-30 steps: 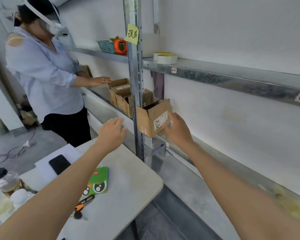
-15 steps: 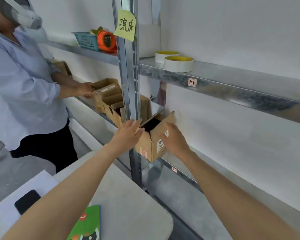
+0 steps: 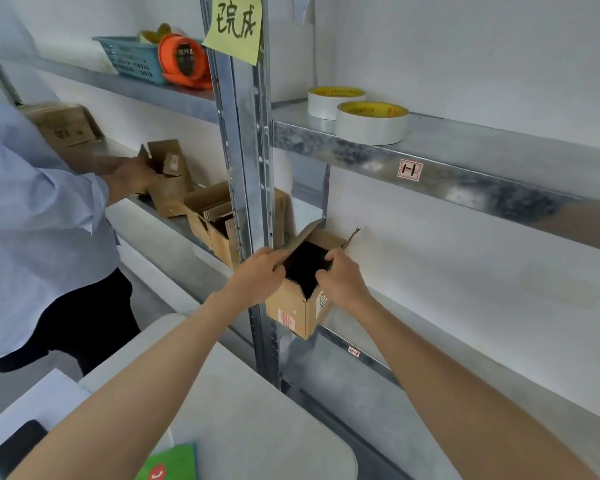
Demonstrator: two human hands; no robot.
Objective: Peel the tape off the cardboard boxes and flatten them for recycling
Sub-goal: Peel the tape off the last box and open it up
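Observation:
A small open cardboard box [image 3: 297, 311] with a red sticker and a printed label sits at the front edge of the middle metal shelf [image 3: 361, 355], just right of the upright post. My left hand [image 3: 260, 275] grips its left rim, fingers curled over the edge into the dark opening. My right hand [image 3: 342, 278] grips the right rim the same way. One flap stands up at the back. More open cardboard boxes [image 3: 212, 223] stand on the shelf left of the post.
The steel post [image 3: 246, 168] with a yellow note stands right by my left hand. Two tape rolls [image 3: 371, 121] lie on the upper shelf. A person [image 3: 42, 230] at the left handles another box [image 3: 168, 174]. A round table [image 3: 243, 410] is below, with a phone [image 3: 14, 448].
Both my hands have closed in on the box: from beside it to gripping its opposite rims. The view moved closer to the shelf. The other person lifted a box.

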